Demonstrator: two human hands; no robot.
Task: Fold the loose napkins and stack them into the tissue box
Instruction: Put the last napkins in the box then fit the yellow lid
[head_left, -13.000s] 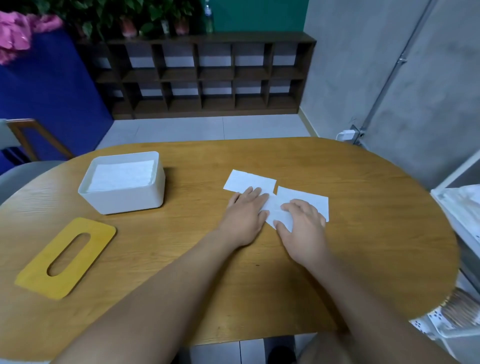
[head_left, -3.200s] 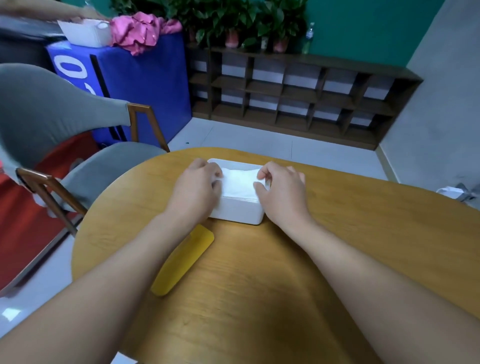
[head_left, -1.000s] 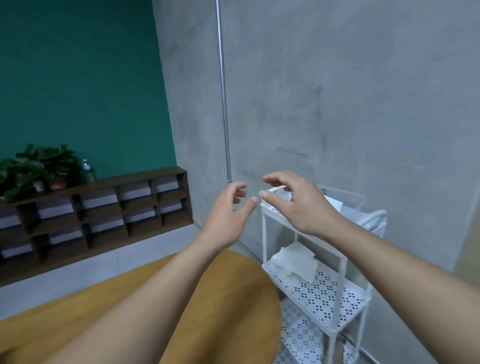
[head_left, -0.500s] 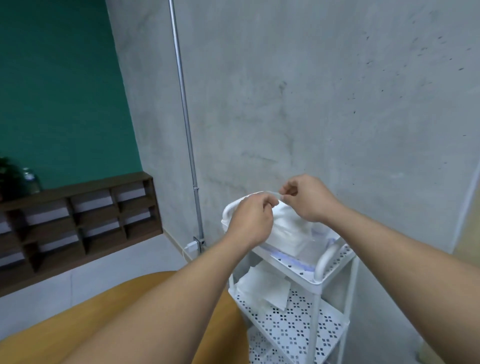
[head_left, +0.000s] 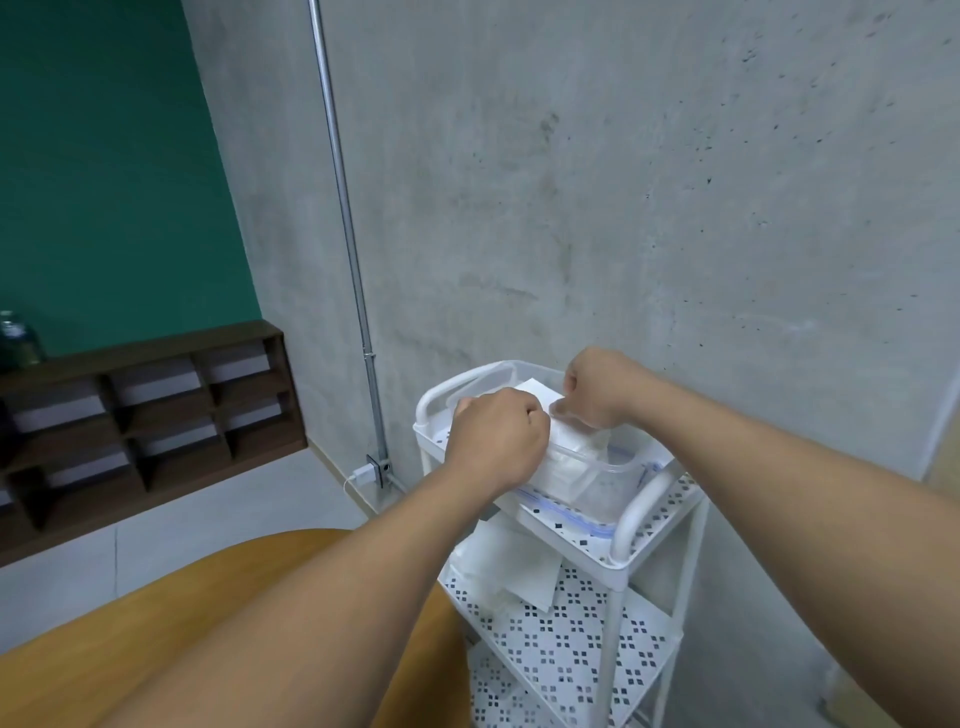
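Note:
A clear plastic container (head_left: 605, 480) stands on the top shelf of a white cart (head_left: 636, 512) and holds white napkins (head_left: 563, 452). My left hand (head_left: 496, 441) and my right hand (head_left: 597, 387) are both over the container, fingers curled, pinching the top napkin at its edges. One corner of that napkin (head_left: 535, 389) sticks up between the hands. The tissue box is out of view.
More loose napkins (head_left: 511, 564) lie on the cart's perforated middle shelf. The wooden table's rounded end (head_left: 156, 618) is at lower left, close to the cart. A concrete wall with a metal pipe (head_left: 345, 228) stands behind; a dark shelf unit (head_left: 145, 415) is at left.
Since half a second ago both hands have sunk lower into the container and spread slightly apart along the napkin. Earlier I turned from the tissue box on the table to the cart.

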